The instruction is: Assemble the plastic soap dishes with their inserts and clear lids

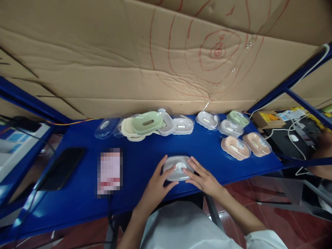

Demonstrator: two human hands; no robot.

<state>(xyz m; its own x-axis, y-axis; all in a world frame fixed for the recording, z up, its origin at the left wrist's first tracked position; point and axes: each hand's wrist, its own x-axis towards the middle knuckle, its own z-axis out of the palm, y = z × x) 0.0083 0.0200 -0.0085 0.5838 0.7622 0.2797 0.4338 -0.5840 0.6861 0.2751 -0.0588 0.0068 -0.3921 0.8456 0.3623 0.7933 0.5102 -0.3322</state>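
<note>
A grey soap dish with a clear lid [169,174] lies near the table's front edge, a round printed sticker [181,167] on its top. My left hand [158,180] grips its left side, thumb at the near edge and a finger reaching over the lid to the sticker. From the right, my right hand [203,178] holds it too, with fingers at the far corner and on the lid beside the sticker. The dish's underside is hidden.
Soap dish parts, including a green tray [148,122] and a clear lid [105,128], lie along the back. Lidded dishes, such as a peach one [236,147], stand at right. A black phone [62,168] lies left. Cardboard [103,76] walls the back. Another person's arm [320,169] shows at right.
</note>
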